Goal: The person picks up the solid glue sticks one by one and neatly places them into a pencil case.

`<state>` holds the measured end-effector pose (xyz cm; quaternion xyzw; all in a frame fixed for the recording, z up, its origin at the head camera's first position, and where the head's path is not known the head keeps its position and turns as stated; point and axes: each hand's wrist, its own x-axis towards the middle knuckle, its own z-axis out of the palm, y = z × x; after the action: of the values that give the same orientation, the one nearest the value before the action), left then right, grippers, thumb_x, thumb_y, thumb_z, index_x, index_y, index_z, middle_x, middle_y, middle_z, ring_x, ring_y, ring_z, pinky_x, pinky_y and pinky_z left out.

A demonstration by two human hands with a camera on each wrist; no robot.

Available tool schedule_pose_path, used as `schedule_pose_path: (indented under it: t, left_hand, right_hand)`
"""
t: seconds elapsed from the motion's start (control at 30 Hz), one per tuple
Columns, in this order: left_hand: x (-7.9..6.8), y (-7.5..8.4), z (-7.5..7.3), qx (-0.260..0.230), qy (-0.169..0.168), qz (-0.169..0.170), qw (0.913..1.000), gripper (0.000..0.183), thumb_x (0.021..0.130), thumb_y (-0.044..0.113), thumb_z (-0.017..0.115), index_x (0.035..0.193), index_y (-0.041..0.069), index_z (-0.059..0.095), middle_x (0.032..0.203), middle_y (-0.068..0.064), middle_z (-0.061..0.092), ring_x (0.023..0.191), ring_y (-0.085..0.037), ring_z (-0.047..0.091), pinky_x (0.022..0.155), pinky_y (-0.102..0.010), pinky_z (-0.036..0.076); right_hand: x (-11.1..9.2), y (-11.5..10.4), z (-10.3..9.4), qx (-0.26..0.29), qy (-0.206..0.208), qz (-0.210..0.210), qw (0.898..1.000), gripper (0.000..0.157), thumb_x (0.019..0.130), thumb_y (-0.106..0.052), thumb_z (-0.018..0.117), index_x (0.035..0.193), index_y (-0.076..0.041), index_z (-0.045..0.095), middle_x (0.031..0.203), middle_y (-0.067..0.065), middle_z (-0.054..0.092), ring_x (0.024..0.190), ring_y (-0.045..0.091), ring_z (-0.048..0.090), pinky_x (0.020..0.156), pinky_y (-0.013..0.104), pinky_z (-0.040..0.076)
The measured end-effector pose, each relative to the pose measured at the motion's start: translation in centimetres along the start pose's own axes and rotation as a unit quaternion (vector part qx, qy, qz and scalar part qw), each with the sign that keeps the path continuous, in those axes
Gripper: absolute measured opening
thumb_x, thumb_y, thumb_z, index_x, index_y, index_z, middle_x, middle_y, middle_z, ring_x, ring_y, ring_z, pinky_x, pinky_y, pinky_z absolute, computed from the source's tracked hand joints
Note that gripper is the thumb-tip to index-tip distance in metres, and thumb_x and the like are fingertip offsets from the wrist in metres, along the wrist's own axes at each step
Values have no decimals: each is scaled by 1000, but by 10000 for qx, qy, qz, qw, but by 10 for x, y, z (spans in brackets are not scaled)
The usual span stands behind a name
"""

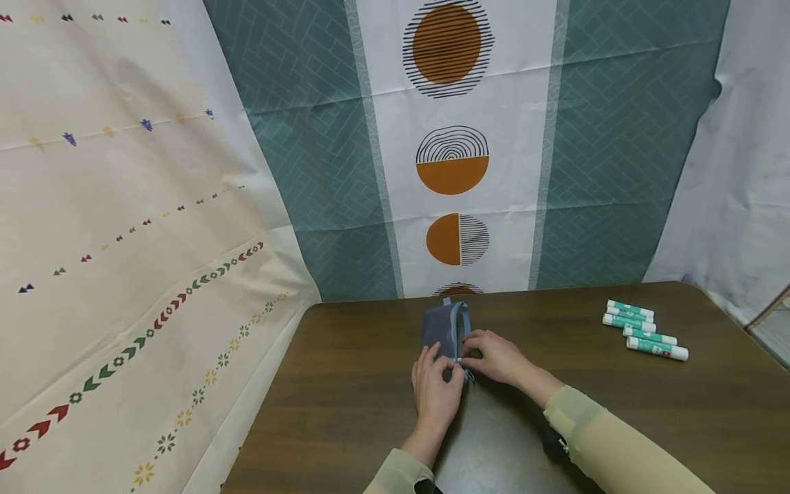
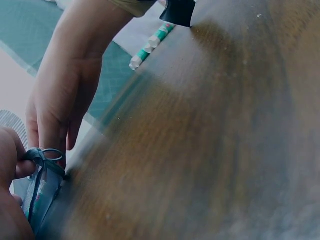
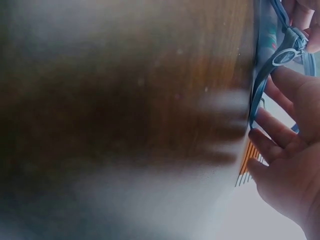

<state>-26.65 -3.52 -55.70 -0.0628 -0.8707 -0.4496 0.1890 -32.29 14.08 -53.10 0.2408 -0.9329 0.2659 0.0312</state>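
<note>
A blue-grey zippered pouch [image 1: 437, 325] lies on the table, its zipper on the right side parted. My left hand [image 1: 437, 387] pinches the near end by the zipper's end; its other fingers stretch along the pouch. From the right, my right hand [image 1: 496, 357] holds the zipper edge with bent fingers. In the left wrist view, the left hand [image 2: 10, 175] is cut off by the frame edge beside a ring [image 2: 52, 154]. The right wrist view shows the right hand [image 3: 300, 150] against the pouch edge. Specks of green and red show within the pouch [image 3: 267, 30].
Several green-and-white tubes, like glue sticks [image 1: 657, 348], lie in a loose row at the table's right. The brown wooden table [image 1: 345, 412] ends at a hanging patterned cloth [image 1: 459, 110] behind; a pale cloth [image 1: 123, 274] hangs at left.
</note>
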Motion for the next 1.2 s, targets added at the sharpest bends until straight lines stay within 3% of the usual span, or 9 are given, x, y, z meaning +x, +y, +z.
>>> schedule_pose_path:
  t: [0.67, 1.2]
  left_hand:
    - [0, -1, 2, 26, 12, 62, 10000, 17, 94, 16, 72, 78, 21, 73, 152, -15, 66, 153, -43, 48, 124, -74, 25]
    - [1, -3, 3, 54, 92, 105, 9999, 16, 92, 15, 72, 77, 20, 71, 150, -16, 67, 152, -43, 50, 124, -73, 26]
  right_hand:
    - [-3, 5, -3, 269, -56, 36, 9996, 15, 105, -29, 77, 111, -17, 83, 138, 15, 71, 132, 40, 65, 109, 61, 53]
    - [-22, 12, -19, 249, 151, 296, 9991, 28, 108, -29, 73, 125, -10, 82, 145, 20, 68, 142, 46, 58, 113, 67, 47]
